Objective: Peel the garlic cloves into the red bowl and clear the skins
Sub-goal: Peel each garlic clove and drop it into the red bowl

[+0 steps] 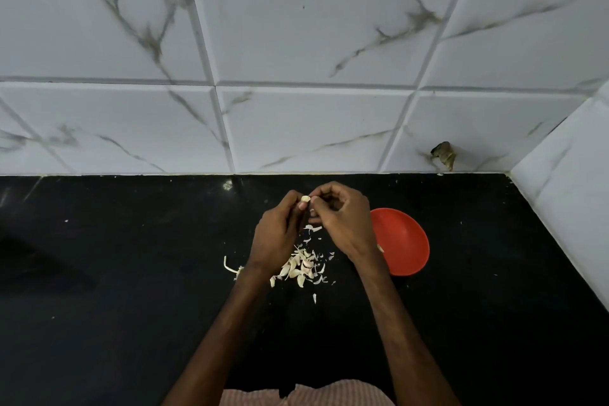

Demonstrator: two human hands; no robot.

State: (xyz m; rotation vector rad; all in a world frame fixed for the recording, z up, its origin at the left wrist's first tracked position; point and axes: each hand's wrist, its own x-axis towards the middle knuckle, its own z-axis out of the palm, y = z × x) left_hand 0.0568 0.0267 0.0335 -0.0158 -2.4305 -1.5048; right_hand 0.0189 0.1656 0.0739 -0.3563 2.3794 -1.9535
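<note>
Over the bench (131, 273), left hand (278, 236) and right hand (344, 219) fingers (324, 192) pinch one garlic clove (305, 198); probably light, slippery, best held by its ends.

Illumination is soft, cool and moderately dim; shadows are faint and diffuse. The white tiled wall (296, 43) reads brightest. The black counter (131, 323) is nearly featureless, with one small glare spot (227, 185) at its back edge. Wide-angle distortion splays the tile joints toward the frame edges. The left hand (276, 234) and right hand (342, 217) render dark with little detail; the garlic clove (305, 198) pinched between them appears small and soft.
</note>
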